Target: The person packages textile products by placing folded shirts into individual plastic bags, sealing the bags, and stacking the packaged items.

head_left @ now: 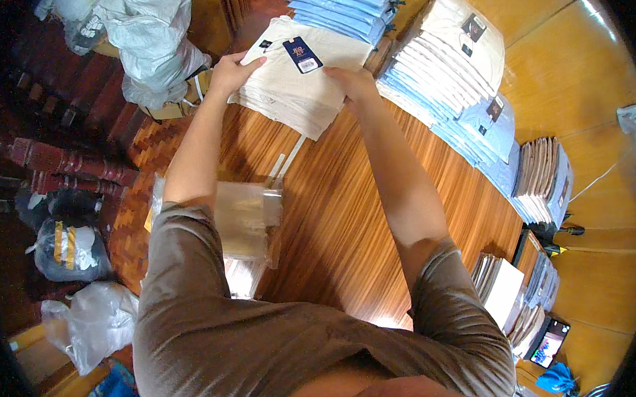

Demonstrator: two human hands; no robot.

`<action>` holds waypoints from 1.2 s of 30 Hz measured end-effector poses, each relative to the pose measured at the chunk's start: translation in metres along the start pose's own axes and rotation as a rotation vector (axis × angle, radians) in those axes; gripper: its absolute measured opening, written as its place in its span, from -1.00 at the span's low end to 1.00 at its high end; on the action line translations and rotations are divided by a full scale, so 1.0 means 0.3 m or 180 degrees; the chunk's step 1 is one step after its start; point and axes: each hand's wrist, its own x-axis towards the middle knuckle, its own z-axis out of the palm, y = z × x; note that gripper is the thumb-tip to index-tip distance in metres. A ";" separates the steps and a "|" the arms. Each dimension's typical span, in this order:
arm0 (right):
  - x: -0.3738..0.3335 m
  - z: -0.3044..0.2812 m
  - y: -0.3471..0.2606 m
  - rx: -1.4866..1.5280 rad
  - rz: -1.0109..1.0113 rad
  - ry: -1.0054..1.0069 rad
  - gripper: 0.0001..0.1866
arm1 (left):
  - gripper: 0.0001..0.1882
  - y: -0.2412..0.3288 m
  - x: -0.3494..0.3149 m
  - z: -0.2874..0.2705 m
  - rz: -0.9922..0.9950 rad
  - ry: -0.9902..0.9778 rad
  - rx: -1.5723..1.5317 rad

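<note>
A stack of folded cream garments (290,102) lies at the far side of the wooden table, its near edges fanned out. A dark blue hang tag (302,55) rests on the top piece, beside a small dark label (266,44). My left hand (232,74) grips the stack's left edge, thumb on top and the other fingers mostly hidden. At the right edge, my right hand (355,85) is closed on the cream cloth, one fingertip close to the tag's lower corner; its remaining fingers are partly hidden.
Blue folded garments (346,11) are piled just behind. Cream stacks (444,56) and brown ones (539,178) line the table's right edge. Clear plastic sleeves (243,217) lie by my left arm. Near lower right is a phone (549,344). White bags (151,34) stand at left.
</note>
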 end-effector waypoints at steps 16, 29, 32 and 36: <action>-0.188 -0.207 0.109 0.0016 -0.0374 0.0454 -0.54 | -0.41 0.310 -0.321 0.819 0.0423 -0.0106 -0.4696; -1.392 -0.752 0.715 -0.0237 0.0348 0.1487 -0.47 | -0.29 0.117 -1.245 0.642 -0.1703 -0.2421 -0.5805; -1.442 -0.781 0.682 -0.0831 0.0490 0.1561 -0.41 | -0.34 0.007 -1.318 0.612 -0.0705 -0.2065 -0.3028; -1.447 -0.690 0.575 -0.3447 -0.1178 0.2154 -0.33 | -0.61 -0.001 -1.367 0.559 -0.1055 -0.2126 -0.2600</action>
